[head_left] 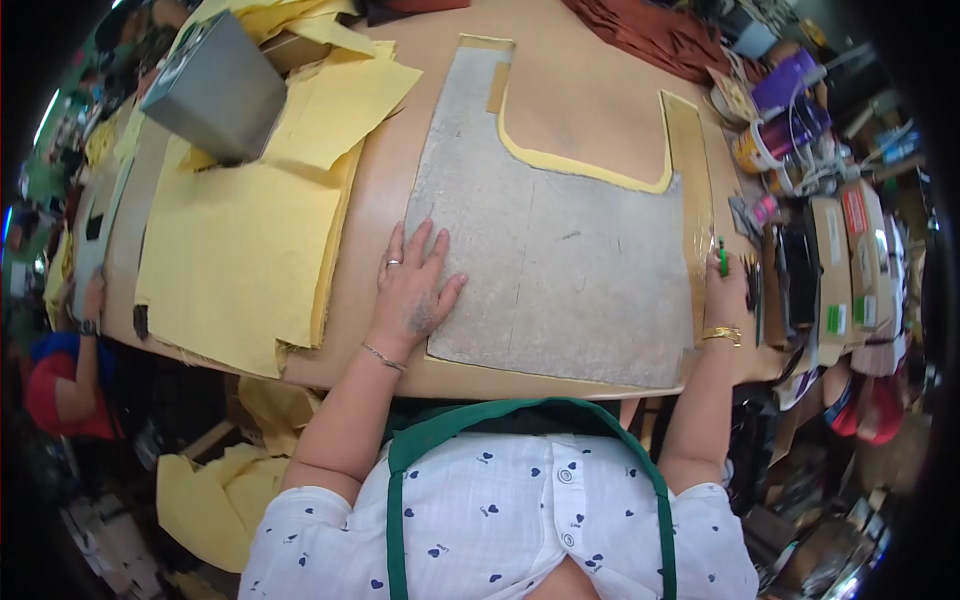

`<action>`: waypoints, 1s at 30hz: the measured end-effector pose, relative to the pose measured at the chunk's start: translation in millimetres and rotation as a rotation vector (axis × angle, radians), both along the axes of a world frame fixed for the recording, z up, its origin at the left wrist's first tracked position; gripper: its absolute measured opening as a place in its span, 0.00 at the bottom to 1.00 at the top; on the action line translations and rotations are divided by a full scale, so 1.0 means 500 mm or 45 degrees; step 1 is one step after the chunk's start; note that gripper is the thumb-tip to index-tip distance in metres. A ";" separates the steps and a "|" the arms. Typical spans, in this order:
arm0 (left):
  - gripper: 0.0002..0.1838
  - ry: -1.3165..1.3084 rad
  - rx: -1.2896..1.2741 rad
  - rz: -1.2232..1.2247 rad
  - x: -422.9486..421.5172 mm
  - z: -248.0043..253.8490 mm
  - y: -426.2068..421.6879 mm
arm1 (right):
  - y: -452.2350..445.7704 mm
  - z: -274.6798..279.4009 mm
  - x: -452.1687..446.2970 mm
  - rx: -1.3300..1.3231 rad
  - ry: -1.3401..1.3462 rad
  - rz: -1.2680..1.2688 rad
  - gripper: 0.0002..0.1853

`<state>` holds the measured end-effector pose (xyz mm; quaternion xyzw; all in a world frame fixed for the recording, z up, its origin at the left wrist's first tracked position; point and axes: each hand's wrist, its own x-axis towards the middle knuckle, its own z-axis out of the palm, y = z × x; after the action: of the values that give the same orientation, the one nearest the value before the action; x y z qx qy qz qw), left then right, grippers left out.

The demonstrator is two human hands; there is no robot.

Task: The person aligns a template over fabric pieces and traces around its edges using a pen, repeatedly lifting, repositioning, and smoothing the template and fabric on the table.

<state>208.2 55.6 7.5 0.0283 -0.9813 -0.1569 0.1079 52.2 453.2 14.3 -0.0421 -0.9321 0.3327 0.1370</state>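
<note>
Grey panel, large and flat, lies on a tan tabletop from the centre of the view up towards one o'clock, with a U-shaped cut-out at its far side and a yellow edge showing along that curve. A brown strip runs along its three o'clock side. The wearer's left hand, just to the nine o'clock side of centre, lies flat across the panel's near-left edge, fingers spread and grasping nothing. The right hand, at three o'clock beside the strip, is curled around a green pen, which stands up out of the fist. At ten o'clock is a stack of yellow sheets, with a grey metal block standing on it. Rust-coloured cloth lies at one o'clock, containers crowd two o'clock, and another person's hand rests at nine o'clock.
</note>
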 end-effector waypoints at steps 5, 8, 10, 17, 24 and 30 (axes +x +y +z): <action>0.29 -0.023 0.012 0.013 0.001 0.004 -0.002 | -0.261 0.003 -0.032 0.267 0.186 0.725 0.13; 0.29 -0.059 0.019 0.015 -0.002 0.011 -0.002 | -0.425 0.017 -0.041 0.210 0.123 1.002 0.14; 0.28 -0.070 0.043 0.015 -0.003 0.019 -0.001 | -0.505 0.009 -0.041 0.143 0.217 1.127 0.13; 0.10 0.252 0.285 -0.032 -0.204 0.076 -0.108 | -0.548 -0.019 -0.040 0.075 0.217 1.325 0.10; 0.07 0.309 0.168 -0.284 -0.775 0.057 -0.208 | -0.541 -0.026 -0.048 -0.024 0.123 1.330 0.13; 0.06 -0.130 0.110 -0.304 -0.923 0.014 -0.188 | -0.539 -0.026 -0.053 -0.027 0.118 1.302 0.12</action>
<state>-253.1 -38.5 14.3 -0.0763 -0.9742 -0.2090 0.0372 25.7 183.6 1.5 0.4327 -0.8229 0.3682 -0.0025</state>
